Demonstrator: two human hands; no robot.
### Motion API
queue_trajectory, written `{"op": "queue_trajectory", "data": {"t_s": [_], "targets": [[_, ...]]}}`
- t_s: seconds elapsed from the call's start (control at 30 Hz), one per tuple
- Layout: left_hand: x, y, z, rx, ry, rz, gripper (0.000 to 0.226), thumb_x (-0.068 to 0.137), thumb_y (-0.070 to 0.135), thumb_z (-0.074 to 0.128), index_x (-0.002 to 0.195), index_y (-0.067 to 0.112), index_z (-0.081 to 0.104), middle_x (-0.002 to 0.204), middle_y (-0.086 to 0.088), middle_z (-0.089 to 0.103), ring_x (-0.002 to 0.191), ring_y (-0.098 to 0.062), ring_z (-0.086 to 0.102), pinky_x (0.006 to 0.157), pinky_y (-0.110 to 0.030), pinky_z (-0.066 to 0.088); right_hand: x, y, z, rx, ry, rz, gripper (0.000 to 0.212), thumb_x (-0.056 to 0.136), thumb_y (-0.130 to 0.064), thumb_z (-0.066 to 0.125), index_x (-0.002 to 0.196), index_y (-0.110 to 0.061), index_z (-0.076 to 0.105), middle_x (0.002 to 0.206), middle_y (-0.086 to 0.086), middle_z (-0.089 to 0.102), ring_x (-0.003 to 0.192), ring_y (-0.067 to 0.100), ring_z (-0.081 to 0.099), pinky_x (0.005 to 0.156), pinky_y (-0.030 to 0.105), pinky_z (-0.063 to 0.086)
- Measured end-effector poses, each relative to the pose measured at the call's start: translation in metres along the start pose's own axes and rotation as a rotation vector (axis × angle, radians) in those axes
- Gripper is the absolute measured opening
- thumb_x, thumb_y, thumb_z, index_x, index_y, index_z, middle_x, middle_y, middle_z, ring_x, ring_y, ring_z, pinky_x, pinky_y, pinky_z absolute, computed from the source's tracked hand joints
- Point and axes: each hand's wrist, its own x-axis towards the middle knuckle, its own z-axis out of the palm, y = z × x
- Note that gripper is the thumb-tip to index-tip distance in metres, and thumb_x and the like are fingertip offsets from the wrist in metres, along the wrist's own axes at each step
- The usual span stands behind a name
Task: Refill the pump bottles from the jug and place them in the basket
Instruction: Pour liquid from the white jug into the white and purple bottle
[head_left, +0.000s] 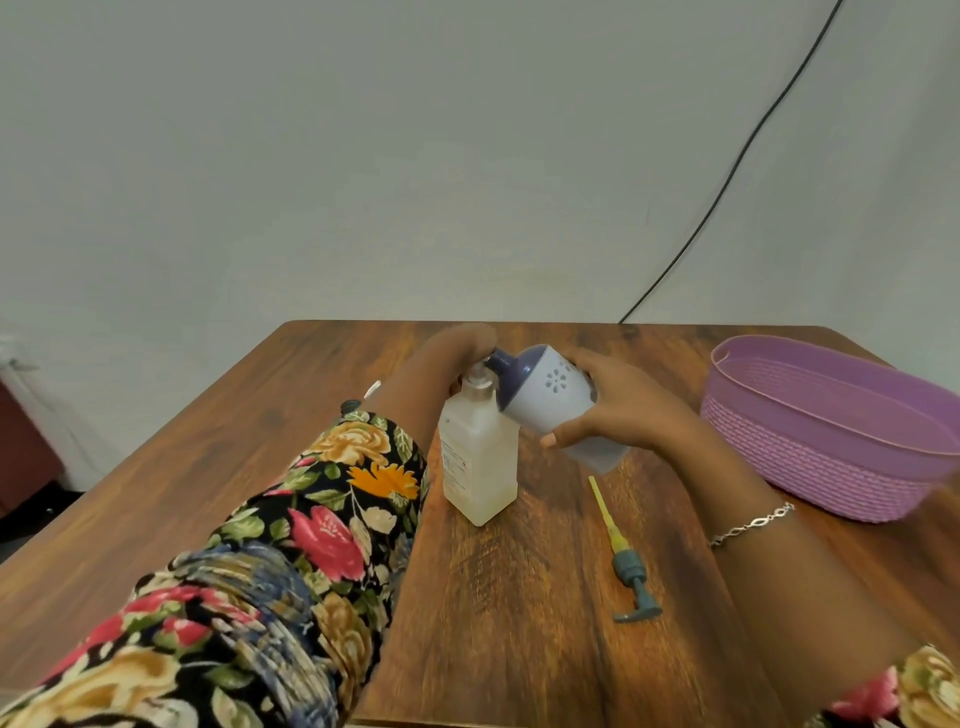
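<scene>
Tilting jug (551, 397) in R hand (626, 410) onto bottle (478, 462), L hand (461, 349) holds neck.

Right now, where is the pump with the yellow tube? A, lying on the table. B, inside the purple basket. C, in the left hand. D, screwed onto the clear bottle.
A: the pump lies flat on the table, apart from the bottle that the left hand holds and the jug in the right hand.

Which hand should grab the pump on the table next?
Probably the right hand, once it sets down the jug. The pump lies on the table right of the bottle, beside that forearm, while the left hand holds the bottle's neck.
</scene>
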Motion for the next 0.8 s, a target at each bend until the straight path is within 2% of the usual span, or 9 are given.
{"op": "queue_trajectory", "data": {"t_s": [0.07,0.17,0.23,0.37,0.4,0.47,0.6,0.7,0.8], "targets": [[0.001,-0.001,0.003,0.078,0.023,-0.007,0.037,0.091,0.022,0.051,0.065,-0.002,0.039,0.067,-0.010,0.043,0.058,-0.021,0.044,0.053,-0.029,0.038,0.000,0.001,0.002,-0.025,-0.011,0.012,0.076,0.063,-0.035,0.081,0.127,-0.023,0.044,0.110,-0.005,0.052,0.096,0.013,0.049,0.080,0.032,0.046],[0.004,0.000,0.005,0.085,0.033,-0.021,0.033,0.093,0.019,0.046,0.067,-0.001,0.041,0.069,-0.010,0.043,0.061,-0.021,0.044,0.067,-0.033,0.039,-0.001,0.003,0.004,-0.021,-0.014,0.016,0.076,0.063,-0.036,0.081,0.128,-0.023,0.044,0.106,-0.007,0.050,0.094,0.012,0.048,0.076,0.029,0.043],[0.003,-0.001,0.003,-0.006,0.043,-0.010,0.028,0.096,0.018,0.037,0.076,-0.001,0.041,0.070,-0.012,0.041,0.062,-0.022,0.043,0.063,-0.033,0.040,-0.003,0.003,0.004,0.003,-0.007,0.010,0.075,0.062,-0.036,0.081,0.127,-0.024,0.045,0.106,-0.008,0.050,0.094,0.012,0.048,0.073,0.027,0.040],[-0.005,0.000,-0.003,-0.076,-0.002,0.006,0.039,0.098,0.021,0.036,0.066,-0.002,0.036,0.065,-0.012,0.039,0.057,-0.025,0.040,0.047,-0.032,0.033,-0.003,0.000,-0.003,0.026,0.011,0.001,0.074,0.063,-0.035,0.081,0.127,-0.024,0.045,0.103,-0.009,0.048,0.092,0.011,0.048,0.071,0.026,0.039],[-0.007,0.002,-0.003,-0.079,-0.015,0.014,0.037,0.098,0.022,0.038,0.073,-0.005,0.041,0.065,-0.012,0.039,0.059,-0.026,0.041,0.049,-0.032,0.034,-0.003,0.000,-0.004,0.021,0.011,-0.004,0.075,0.063,-0.034,0.081,0.128,-0.024,0.044,0.105,-0.009,0.049,0.093,0.012,0.048,0.073,0.026,0.040],[-0.013,0.004,-0.002,-0.097,-0.028,0.016,0.029,0.097,0.021,0.040,0.109,-0.003,0.049,0.066,-0.012,0.038,0.073,-0.032,0.046,0.058,-0.035,0.035,-0.002,0.000,-0.004,0.017,0.011,-0.006,0.077,0.064,-0.034,0.081,0.130,-0.024,0.043,0.108,-0.008,0.049,0.095,0.012,0.048,0.075,0.027,0.041],[-0.012,0.002,0.001,-0.146,-0.002,-0.023,0.040,0.098,0.025,0.035,0.127,-0.003,0.039,0.098,-0.020,0.045,0.084,-0.030,0.048,0.066,-0.035,0.036,0.000,-0.001,0.000,0.006,0.001,0.002,0.073,0.064,-0.034,0.080,0.127,-0.022,0.045,0.113,-0.003,0.053,0.095,0.014,0.049,0.076,0.029,0.043],[-0.005,0.001,0.003,-0.173,0.086,-0.025,0.041,0.099,0.020,0.032,0.133,-0.003,0.039,0.126,-0.021,0.047,0.118,-0.033,0.045,0.088,-0.037,0.039,0.000,0.000,0.004,-0.017,-0.015,0.014,0.075,0.065,-0.035,0.080,0.129,-0.022,0.043,0.116,-0.001,0.053,0.097,0.015,0.049,0.079,0.031,0.044],[-0.002,0.000,0.003,-0.215,0.092,-0.018,0.047,0.100,0.030,0.029,0.135,-0.001,0.036,0.139,-0.021,0.039,0.126,-0.034,0.039,0.097,-0.039,0.036,-0.001,0.000,0.006,-0.006,-0.019,0.023,0.075,0.065,-0.034,0.080,0.129,-0.022,0.043,0.116,0.000,0.053,0.098,0.015,0.049,0.083,0.035,0.046]]}}
